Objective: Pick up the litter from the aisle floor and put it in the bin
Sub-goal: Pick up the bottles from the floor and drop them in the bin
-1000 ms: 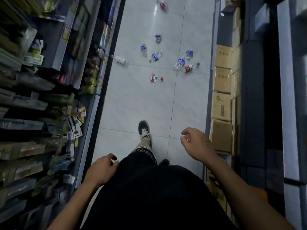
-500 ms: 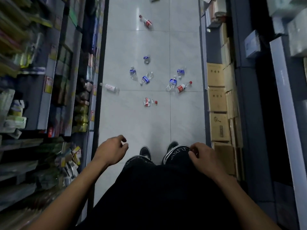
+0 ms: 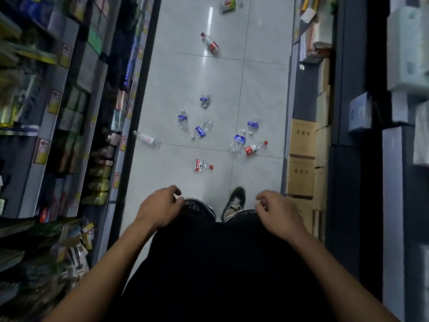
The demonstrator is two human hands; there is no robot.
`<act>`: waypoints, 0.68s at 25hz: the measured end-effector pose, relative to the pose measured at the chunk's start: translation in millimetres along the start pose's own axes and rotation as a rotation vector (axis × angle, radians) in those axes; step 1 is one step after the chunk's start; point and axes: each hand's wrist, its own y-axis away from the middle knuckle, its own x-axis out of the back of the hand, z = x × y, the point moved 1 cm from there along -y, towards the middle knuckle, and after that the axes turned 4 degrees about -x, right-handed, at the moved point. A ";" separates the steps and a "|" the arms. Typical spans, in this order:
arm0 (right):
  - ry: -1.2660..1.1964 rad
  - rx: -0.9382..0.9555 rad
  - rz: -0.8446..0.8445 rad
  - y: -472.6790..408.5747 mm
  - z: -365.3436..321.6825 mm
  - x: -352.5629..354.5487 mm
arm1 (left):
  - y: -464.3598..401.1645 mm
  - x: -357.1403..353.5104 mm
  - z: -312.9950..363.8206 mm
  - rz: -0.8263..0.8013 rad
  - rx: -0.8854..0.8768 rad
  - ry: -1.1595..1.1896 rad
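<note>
Head view, looking straight down the aisle: your left hand (image 3: 160, 206) hangs in front of your left thigh, fingers loosely curled, holding nothing; your right hand (image 3: 276, 211) mirrors it on the other side, fingers just as slack, nothing in it either; one sneaker (image 3: 234, 203) shows between them on the pale tile floor (image 3: 176, 73).

The litter lies ahead of you, all on the floor; nearest is a crushed red-label bottle (image 3: 201, 165), just beyond your feet; to the right, a red-capped bottle (image 3: 253, 149) lies touching a crumpled blue-label bottle (image 3: 237, 142); another blue-label bottle (image 3: 253, 124) sits just past those; mid-aisle, two more blue-label ones (image 3: 200, 130) (image 3: 183, 119) lie near each other, and a small crumpled one (image 3: 204, 101) farther on; a white-label bottle (image 3: 147, 139) rests against the left shelf (image 3: 46, 112); well up the aisle, a red-label bottle (image 3: 210, 44) and a can (image 3: 228, 5); cardboard boxes (image 3: 301, 159) stack along the right.
</note>
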 end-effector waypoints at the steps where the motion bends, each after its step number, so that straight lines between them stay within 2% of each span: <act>1: 0.019 0.015 -0.024 -17.3 -3.5 11.9 | -7.3 0.9 5.0 -0.009 0.017 0.018; 8: 0.105 -0.031 -0.136 -115.2 -36.1 28.2 | -84.7 16.4 2.3 -0.090 0.056 0.090; 13: 0.114 -0.090 -0.205 -182.5 -48.7 0.8 | -167.8 20.4 6.6 -0.167 -0.023 0.039; 17: 0.085 -0.137 -0.301 -247.6 -25.2 -35.9 | -247.8 -7.6 24.3 -0.175 -0.007 0.074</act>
